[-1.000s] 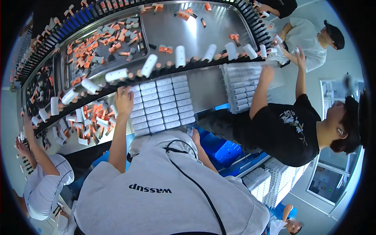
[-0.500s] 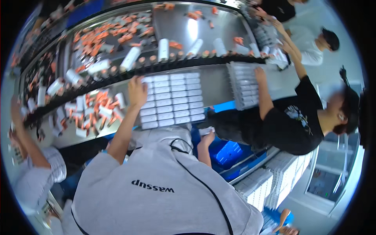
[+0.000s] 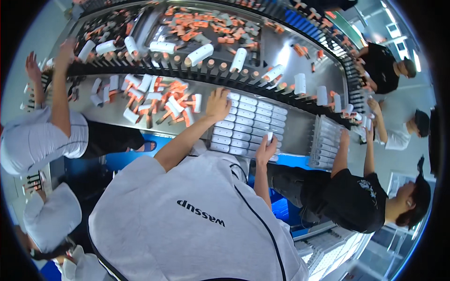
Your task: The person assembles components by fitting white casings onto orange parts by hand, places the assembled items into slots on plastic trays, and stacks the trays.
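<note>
My left arm stretches far forward, bare from the elbow, its hand (image 3: pixel 218 104) spread flat, palm down, fingers slightly splayed. My right arm bends closer in, its hand (image 3: pixel 266 149) raised, fingers curled around something small and white.

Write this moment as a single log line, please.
left hand: on far-left end of rows of white pieces | right hand: at their near edge, touching one | behind: conveyor with orange and white parts

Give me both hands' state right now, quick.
Left hand: fingers curled, resting on the far-left corner of the tray of white cases; a grip cannot be told.
Right hand: closed on a small white piece at the tray's near edge.
</note>
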Tool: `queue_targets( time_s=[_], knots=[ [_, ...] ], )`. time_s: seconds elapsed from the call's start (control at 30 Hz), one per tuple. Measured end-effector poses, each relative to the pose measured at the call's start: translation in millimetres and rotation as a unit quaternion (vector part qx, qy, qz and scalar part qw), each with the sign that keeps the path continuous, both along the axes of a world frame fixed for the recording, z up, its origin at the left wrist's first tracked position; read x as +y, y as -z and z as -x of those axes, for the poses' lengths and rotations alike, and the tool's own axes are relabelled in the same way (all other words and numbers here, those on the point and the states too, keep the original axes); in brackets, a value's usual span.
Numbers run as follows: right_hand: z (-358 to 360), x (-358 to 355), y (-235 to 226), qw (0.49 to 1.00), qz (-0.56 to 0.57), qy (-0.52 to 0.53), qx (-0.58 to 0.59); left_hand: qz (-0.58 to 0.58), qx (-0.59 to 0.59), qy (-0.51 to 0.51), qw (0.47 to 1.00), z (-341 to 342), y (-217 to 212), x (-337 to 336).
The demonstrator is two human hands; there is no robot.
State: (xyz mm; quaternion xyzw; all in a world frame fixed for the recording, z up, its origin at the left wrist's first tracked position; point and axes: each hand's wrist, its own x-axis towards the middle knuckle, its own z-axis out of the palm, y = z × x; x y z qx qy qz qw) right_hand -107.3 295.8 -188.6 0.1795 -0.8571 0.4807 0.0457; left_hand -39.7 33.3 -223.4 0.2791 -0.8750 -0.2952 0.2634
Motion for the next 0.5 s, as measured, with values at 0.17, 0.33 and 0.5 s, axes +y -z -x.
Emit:
queue_targets(
  time_s=[0.17, 0.33, 0.5],
  knots=[
    [8.3, -18.7, -6.8, 0.995, -0.060, -0.063, 0.048, 0.008, 0.002, 0.003, 1.000, 0.3, 2.3, -5.5],
    [14.2, -24.9, -6.6, 0.999, -0.030, 0.006, -0.035, 0.035, -0.006, 0.015, 0.999, 1.5, 5.2, -10.7],
    [9.8, -28.9, -7.5, 1.000, -0.003, -0.005, 0.028, 0.065, -0.005, 0.018, 0.998, -3.6, 1.4, -15.2]
  ],
)
